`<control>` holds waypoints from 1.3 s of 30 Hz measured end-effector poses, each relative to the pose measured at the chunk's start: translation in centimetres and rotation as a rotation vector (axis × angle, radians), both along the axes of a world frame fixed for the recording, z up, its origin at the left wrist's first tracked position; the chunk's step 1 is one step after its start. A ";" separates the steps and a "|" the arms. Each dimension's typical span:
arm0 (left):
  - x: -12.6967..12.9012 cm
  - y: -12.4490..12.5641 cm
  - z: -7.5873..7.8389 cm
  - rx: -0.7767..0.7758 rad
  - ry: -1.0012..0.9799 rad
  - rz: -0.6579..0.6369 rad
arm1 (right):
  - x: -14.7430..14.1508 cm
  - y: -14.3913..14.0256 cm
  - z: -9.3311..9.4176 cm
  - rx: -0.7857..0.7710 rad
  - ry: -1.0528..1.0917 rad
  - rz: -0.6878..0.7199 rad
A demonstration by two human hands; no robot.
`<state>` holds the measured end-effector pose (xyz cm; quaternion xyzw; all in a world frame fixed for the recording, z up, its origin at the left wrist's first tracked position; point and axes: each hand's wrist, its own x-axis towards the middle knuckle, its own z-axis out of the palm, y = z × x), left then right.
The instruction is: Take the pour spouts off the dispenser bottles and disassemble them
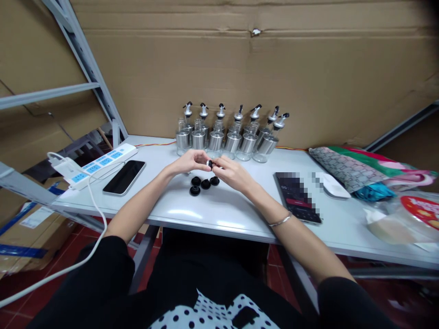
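Against a cardboard wall, on a white tabletop point(212, 214), both hands' grips, left hand point(192, 162) and right hand point(230, 172), pinch one small black stopper point(209, 163); four loose stoppers point(204, 184) remain, spouted bottles point(226, 137) lined behind.

Storeroom: cardboard point(240, 68), metal racking point(85, 68)

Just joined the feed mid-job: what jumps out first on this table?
Both hands meet at the table's middle, left hand and right hand pinching one small black-and-white part between the fingertips. Just below them lie four black caps in a loose cluster. Behind, against the cardboard, stands a tight row of glass bottles with metal sleeves and pour spouts.
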<state>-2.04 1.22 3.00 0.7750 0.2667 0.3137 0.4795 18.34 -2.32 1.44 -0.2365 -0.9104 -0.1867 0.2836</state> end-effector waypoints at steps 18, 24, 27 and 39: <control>1.7 -0.6 -2.2 1.172 0.049 0.216 | 0.5 0.1 0.3 -1.120 0.886 0.103; 1.5 -0.5 -1.8 0.986 0.040 0.174 | 0.6 0.3 0.1 -0.969 0.855 0.024; 1.2 -0.5 -1.4 0.895 0.018 0.175 | 0.5 0.1 0.1 -0.800 0.786 -0.029; 1.0 -0.5 -1.0 0.479 -0.028 0.147 | 0.7 -0.2 0.2 -0.337 0.468 0.017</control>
